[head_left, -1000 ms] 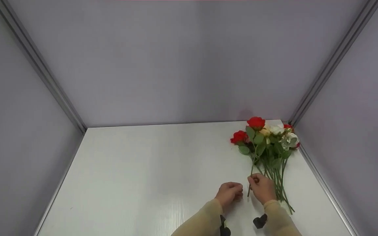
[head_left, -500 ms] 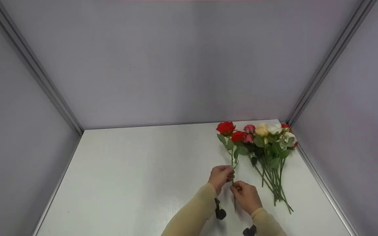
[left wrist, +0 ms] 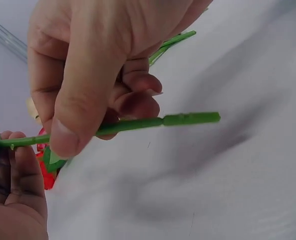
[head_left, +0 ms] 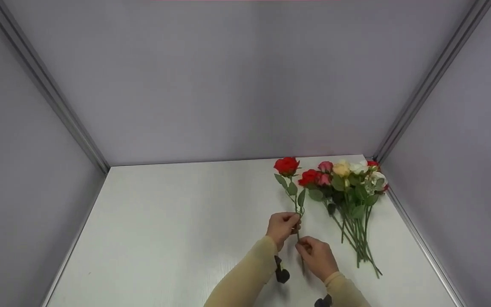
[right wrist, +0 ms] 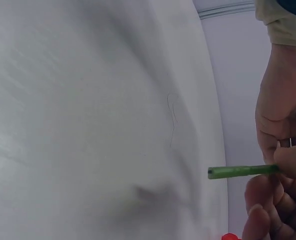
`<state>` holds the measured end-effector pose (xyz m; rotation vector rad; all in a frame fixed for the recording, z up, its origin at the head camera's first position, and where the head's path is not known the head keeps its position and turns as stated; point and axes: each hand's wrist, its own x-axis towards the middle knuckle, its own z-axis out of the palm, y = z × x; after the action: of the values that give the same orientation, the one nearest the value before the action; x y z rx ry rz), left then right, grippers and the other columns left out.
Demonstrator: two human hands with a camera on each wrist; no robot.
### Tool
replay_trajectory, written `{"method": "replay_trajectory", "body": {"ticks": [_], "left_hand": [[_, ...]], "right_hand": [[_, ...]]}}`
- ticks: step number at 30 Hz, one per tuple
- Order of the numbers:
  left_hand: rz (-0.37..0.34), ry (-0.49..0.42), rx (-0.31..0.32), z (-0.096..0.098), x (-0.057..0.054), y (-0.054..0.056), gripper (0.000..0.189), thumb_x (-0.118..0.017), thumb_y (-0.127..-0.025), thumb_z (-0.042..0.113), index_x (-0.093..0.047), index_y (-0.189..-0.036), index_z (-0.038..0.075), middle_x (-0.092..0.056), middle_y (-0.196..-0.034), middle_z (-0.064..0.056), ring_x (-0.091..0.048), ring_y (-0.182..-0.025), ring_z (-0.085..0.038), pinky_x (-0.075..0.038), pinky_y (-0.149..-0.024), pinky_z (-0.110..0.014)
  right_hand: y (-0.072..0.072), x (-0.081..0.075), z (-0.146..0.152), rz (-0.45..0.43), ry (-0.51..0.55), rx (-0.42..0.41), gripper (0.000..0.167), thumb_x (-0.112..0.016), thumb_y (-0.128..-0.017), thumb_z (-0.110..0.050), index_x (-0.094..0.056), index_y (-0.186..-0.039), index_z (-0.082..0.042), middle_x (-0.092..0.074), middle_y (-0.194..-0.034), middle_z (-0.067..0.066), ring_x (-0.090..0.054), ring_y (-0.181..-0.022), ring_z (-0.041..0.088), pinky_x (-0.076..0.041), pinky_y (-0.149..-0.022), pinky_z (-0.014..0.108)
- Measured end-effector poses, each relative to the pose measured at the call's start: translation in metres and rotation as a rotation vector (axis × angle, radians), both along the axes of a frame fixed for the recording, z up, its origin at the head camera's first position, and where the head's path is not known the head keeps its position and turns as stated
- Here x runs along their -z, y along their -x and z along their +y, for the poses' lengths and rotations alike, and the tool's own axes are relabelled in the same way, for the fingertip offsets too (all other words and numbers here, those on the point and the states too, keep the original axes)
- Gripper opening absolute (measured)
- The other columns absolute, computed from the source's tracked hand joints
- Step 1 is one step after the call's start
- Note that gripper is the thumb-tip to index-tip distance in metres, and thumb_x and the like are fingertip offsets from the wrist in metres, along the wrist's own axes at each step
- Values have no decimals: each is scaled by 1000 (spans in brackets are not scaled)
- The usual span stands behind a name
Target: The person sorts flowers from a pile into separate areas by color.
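Note:
A red rose (head_left: 286,166) with green leaves stands out over the table, its stem (left wrist: 188,118) held by both hands. My left hand (head_left: 281,228) pinches the stem below the leaves. Lower down, my right hand (head_left: 317,256) pinches the same stem between thumb and fingers. The cut stem end pokes out past the right hand (right wrist: 275,205) in the right wrist view. In the left wrist view the left hand (left wrist: 20,185) sits at the left edge, partly cropped.
Several flowers lie in a bunch at the right of the white table (head_left: 164,221): a red rose (head_left: 309,177), pink roses (head_left: 324,166), a yellow rose (head_left: 342,168) and white ones (head_left: 358,167). Their green stems (head_left: 360,238) point towards me. Grey walls (head_left: 245,85) enclose the table.
The right hand has drawn the red rose leftwards, away from the bunch. The left hand has moved up and taken hold of its stem too. Over the last half second the rose shifts slightly left.

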<state>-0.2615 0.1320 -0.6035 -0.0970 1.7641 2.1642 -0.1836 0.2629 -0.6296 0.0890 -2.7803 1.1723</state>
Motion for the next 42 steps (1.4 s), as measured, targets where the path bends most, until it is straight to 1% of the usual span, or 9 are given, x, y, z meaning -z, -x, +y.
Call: {"method": "replay_trajectory", "body": {"ticks": [4, 7, 13, 17, 22, 26, 29, 38, 42], "left_hand": [[41, 11, -20, -14, -2, 3, 12, -67, -91, 16, -72, -92, 5, -66, -83, -7, -63, -75, -16, -54, -67, -31], [60, 23, -31, -28, -2, 6, 13, -66, -92, 15, -72, -95, 4, -67, -88, -11, -63, -76, -16, -54, -68, -30], [80, 37, -54, -64, 0, 12, 15, -65, -93, 17, -70, -99, 4, -66, -95, -15, -63, -79, -17, -54, -69, -31], [85, 51, -81, -95, 0, 12, 20, -64, -94, 20, -67, -104, 3, -65, -95, -16, -64, -78, -19, -54, -67, -32], [118, 112, -79, -142, -7, 12, 27, -59, -97, 25, -63, -111, 3, -66, -98, -20, -68, -80, -25, -55, -66, -34], [163, 177, -68, -183, -10, 8, 32, -55, -99, 28, -57, -117, 1, -69, -95, -16, -69, -83, -29, -55, -68, -36], [176, 238, -86, -214, -11, 4, 31, -53, -100, 27, -55, -118, 1, -69, -91, -12, -69, -82, -29, -55, -66, -36], [121, 435, -227, -307, 1, -13, 25, -52, -100, 17, -57, -118, 0, -64, -93, -20, -65, -73, -23, -53, -59, -33], [156, 603, -252, -346, 7, -15, 25, -51, -101, 17, -60, -118, 2, -65, -91, -20, -63, -70, -21, -52, -59, -32]], "right_hand": [[0, -1, 6, 24, 22, -47, 13, -64, -94, -25, -70, -94, -14, -64, -77, -12, -58, -68, 4, -49, -63, 27], [1, -2, 17, 53, 10, -34, 17, -61, -95, -28, -70, -96, -13, -64, -79, -12, -58, -71, 4, -49, -66, 28], [2, -6, 56, 72, -57, 131, 13, -65, -93, -26, -70, -98, -16, -62, -78, -9, -56, -71, 8, -47, -64, 29], [0, -9, 86, 42, -98, 222, 25, -63, -94, -28, -67, -111, -10, -62, -82, -3, -56, -73, 13, -45, -63, 30], [-4, -14, 120, 10, -124, 295, 37, -60, -95, -33, -60, -122, -8, -65, -89, 2, -59, -79, 19, -45, -64, 34], [-9, -15, 140, -3, -137, 329, 39, -58, -96, -32, -56, -126, -6, -66, -92, 6, -62, -81, 22, -46, -63, 34], [-11, -13, 149, -18, -139, 348, 40, -58, -97, -30, -54, -128, -5, -65, -93, 7, -63, -81, 22, -46, -60, 32], [-13, -4, 161, -120, -144, 353, 46, -55, -97, -34, -50, -131, -4, -64, -96, 8, -63, -83, 22, -46, -62, 32], [-12, -1, 166, -139, -152, 358, 46, -54, -98, -35, -50, -130, -2, -64, -97, 10, -63, -83, 23, -46, -62, 33]]}}
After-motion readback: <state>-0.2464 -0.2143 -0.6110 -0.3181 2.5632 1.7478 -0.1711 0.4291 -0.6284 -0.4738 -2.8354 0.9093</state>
